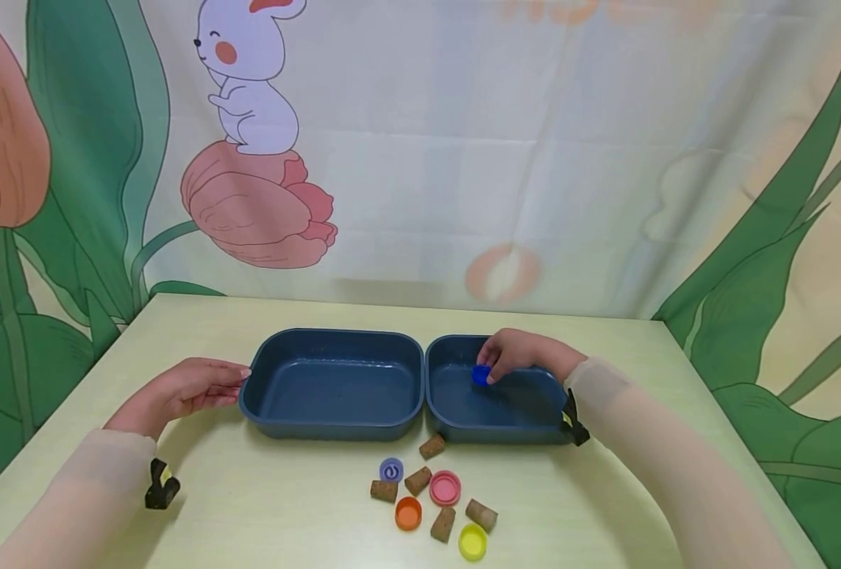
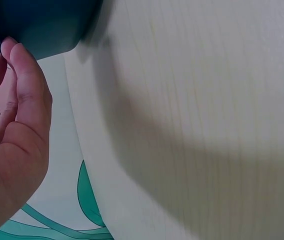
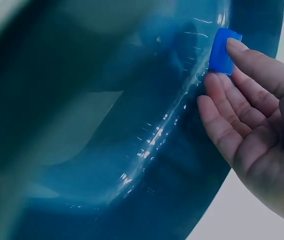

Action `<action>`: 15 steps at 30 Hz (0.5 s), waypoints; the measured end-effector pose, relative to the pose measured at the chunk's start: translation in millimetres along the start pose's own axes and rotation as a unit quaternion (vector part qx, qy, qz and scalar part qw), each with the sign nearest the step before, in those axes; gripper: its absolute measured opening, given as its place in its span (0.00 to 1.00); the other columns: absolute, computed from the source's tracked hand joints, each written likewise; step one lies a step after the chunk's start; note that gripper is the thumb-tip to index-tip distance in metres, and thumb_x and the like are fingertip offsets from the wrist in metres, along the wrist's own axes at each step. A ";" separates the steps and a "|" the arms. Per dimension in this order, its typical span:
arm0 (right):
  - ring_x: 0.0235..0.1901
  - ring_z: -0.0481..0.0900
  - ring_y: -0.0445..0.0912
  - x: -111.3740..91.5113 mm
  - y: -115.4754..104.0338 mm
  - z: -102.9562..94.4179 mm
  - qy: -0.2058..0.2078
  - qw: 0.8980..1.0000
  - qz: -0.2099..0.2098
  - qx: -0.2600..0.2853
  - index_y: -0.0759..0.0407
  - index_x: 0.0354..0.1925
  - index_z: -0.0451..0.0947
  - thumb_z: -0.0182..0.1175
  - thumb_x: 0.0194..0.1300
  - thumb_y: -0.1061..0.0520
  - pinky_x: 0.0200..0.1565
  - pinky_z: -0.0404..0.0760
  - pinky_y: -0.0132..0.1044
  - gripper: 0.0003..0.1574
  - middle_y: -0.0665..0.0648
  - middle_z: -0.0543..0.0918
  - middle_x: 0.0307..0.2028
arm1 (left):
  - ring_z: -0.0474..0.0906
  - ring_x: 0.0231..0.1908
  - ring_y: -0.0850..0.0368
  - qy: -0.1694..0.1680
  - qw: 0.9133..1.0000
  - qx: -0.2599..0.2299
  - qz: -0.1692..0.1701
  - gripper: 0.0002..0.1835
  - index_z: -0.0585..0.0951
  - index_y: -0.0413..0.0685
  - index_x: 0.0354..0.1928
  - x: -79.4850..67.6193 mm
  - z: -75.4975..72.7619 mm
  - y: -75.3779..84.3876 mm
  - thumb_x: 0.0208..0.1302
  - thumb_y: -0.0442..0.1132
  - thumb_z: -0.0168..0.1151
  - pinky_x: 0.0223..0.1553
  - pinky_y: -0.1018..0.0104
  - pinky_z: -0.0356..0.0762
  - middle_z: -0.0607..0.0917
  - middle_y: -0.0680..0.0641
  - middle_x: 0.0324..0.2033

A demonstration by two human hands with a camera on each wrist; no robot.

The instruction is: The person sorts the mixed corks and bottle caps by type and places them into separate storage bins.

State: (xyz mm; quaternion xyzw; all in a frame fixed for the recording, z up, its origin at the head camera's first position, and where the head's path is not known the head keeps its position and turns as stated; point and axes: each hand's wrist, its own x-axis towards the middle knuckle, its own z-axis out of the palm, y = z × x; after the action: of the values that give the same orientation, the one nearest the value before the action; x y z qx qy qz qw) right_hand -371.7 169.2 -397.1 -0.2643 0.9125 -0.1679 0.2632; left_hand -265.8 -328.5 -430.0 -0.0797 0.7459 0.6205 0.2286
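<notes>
My right hand (image 1: 516, 352) reaches into the smaller dark blue tray (image 1: 499, 435) on the right. Thumb and fingers pinch a blue bottle cap (image 3: 223, 51) by its side, close to the tray's inner wall in the right wrist view. My left hand (image 1: 196, 387) lies at the left end of the larger dark blue tray (image 1: 331, 431), its extended fingertips touching the rim. In the left wrist view the fingers (image 2: 29, 92) meet that tray's outer corner, with no small piece in them.
In front of the trays lie several corks (image 1: 384, 491) mixed with a purple cap (image 1: 391, 470), a pink cap (image 1: 445, 488), an orange cap (image 1: 408, 514) and a yellow cap (image 1: 473, 542). The trays stand side by side on a pale wooden table (image 1: 264, 506), before a printed curtain (image 1: 420, 197).
</notes>
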 end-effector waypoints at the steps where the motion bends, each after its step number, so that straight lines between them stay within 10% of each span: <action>1: 0.50 0.84 0.52 0.0 -0.2 0.0 -0.002 1.000 0.001 -0.001 0.69 0.53 0.81 0.69 0.65 0.62 0.54 0.86 0.41 0.20 0.67 0.86 0.51 | 0.87 0.31 0.66 0.000 1.000 -0.001 0.000 0.19 0.80 0.32 0.59 -0.4 0.2 0.0 0.76 0.39 0.58 0.40 0.72 0.89 0.90 0.57 0.29; 15: 0.52 0.83 0.53 2.8 1.6 5.6 -0.025 1.000 0.012 -0.014 0.67 0.53 0.80 0.70 0.64 0.62 0.61 0.84 0.44 0.21 0.66 0.86 0.52 | 0.87 0.31 0.66 -0.004 1.000 -0.001 0.001 0.19 0.80 0.32 0.59 0.7 -0.7 -0.1 0.77 0.39 0.57 0.40 0.72 0.88 0.90 0.57 0.29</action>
State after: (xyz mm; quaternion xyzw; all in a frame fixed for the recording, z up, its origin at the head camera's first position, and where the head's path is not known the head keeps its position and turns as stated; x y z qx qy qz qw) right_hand -371.2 167.9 -403.4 -0.2614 0.9109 -0.1456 0.2842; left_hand -266.6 -329.1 -430.3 -0.0764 0.7446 0.6217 0.2307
